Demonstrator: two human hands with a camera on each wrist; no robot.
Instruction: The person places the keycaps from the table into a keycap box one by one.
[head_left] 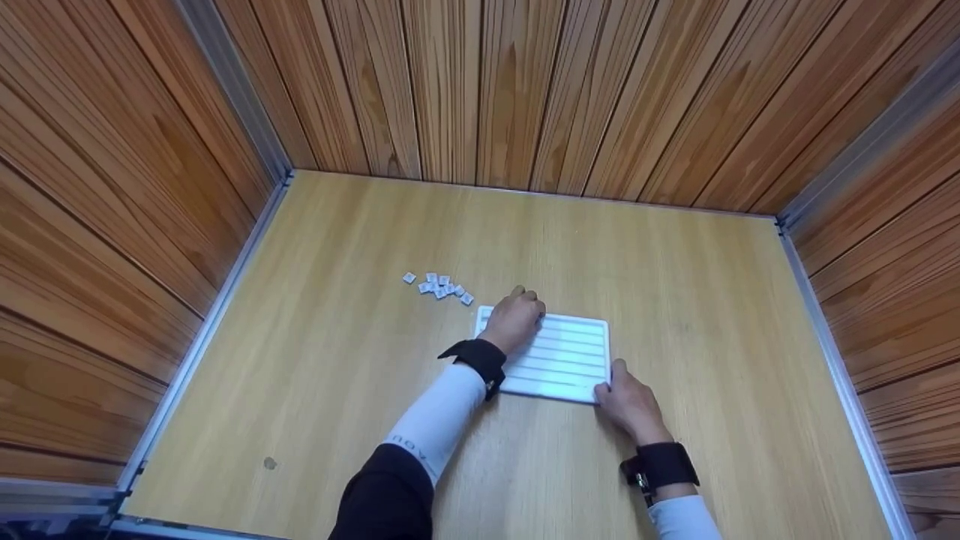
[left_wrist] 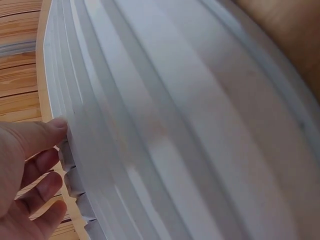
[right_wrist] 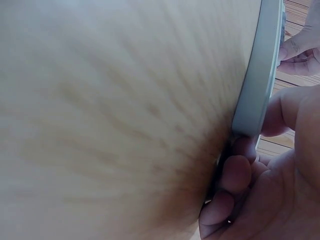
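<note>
On the tan wooden desk (head_left: 322,375), the right hand (head_left: 634,405) clasped the white, ridged rectangular tray (head_left: 566,354), probably light, stiff, sensibly by its rim; the left hand's (head_left: 515,321) far-edge grip was unclear.

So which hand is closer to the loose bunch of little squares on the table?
Left. The left hand is at the far edge of the white tray, just right of the little squares; the right hand grips the tray's near right corner, farther from them.

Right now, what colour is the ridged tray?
The tray is white, clearest in the head view.
</note>
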